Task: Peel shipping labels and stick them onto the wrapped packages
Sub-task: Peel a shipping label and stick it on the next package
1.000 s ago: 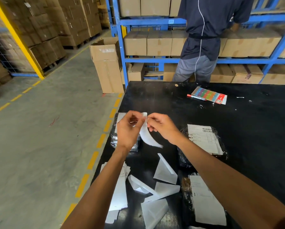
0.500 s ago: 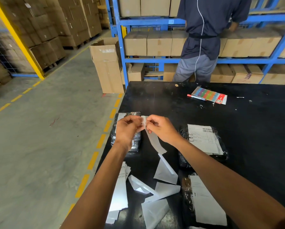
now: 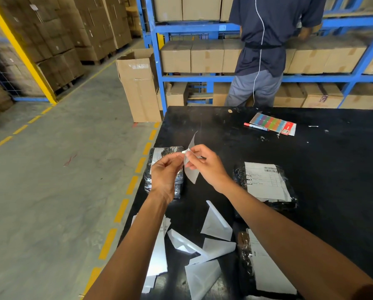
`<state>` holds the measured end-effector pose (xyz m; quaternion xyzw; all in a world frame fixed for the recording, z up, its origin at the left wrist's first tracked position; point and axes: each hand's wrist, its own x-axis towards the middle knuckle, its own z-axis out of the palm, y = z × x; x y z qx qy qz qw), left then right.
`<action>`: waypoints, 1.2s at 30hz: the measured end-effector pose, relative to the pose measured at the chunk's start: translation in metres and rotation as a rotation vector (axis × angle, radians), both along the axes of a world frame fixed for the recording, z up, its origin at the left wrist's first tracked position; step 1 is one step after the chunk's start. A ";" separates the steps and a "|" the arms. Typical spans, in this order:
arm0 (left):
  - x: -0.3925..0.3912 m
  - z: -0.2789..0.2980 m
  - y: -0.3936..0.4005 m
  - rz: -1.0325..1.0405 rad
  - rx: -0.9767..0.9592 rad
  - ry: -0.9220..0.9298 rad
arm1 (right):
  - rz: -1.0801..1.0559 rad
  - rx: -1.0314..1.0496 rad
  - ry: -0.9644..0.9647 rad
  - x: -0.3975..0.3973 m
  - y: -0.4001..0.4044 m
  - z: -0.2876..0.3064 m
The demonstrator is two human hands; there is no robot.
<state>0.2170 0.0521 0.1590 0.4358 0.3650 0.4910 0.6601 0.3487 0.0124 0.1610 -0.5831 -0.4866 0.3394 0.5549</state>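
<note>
Open carton (image 3: 139,83) at eleven o'clock, contents hidden. Both hands, left (image 3: 165,173) and right (image 3: 205,165), pinch the label (image 3: 192,161); its strip now curls upward, not down.

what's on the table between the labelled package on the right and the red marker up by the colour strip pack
Nothing much: in the head view, bare black table runs from the labelled package to the red marker, save small white specks.

Black table (image 3: 311,191) as landmark. Beyond its far edge, blue shelving (image 3: 202,79) packed with cardboard boxes (image 3: 207,55); a person (image 3: 265,50) stands at it. Open tall carton (image 3: 140,85) just off its far-left corner. Left: grey concrete floor (image 3: 51,191), dashed yellow line (image 3: 124,208), yellow post (image 3: 23,53), stacked pallets (image 3: 62,35).
</note>
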 end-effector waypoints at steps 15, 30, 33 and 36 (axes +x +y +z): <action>-0.017 0.010 0.021 0.128 -0.390 -0.299 | -0.162 -0.171 0.531 -0.003 0.010 -0.003; -0.086 -0.037 0.047 0.538 -0.650 -0.279 | -0.680 -0.332 0.465 0.031 -0.014 -0.041; -0.085 -0.038 0.036 0.586 -0.645 -0.231 | -0.398 -0.512 0.148 0.023 -0.028 -0.062; -0.073 -0.031 0.024 0.509 -0.625 -0.229 | -0.227 -0.628 -0.054 0.002 -0.047 -0.094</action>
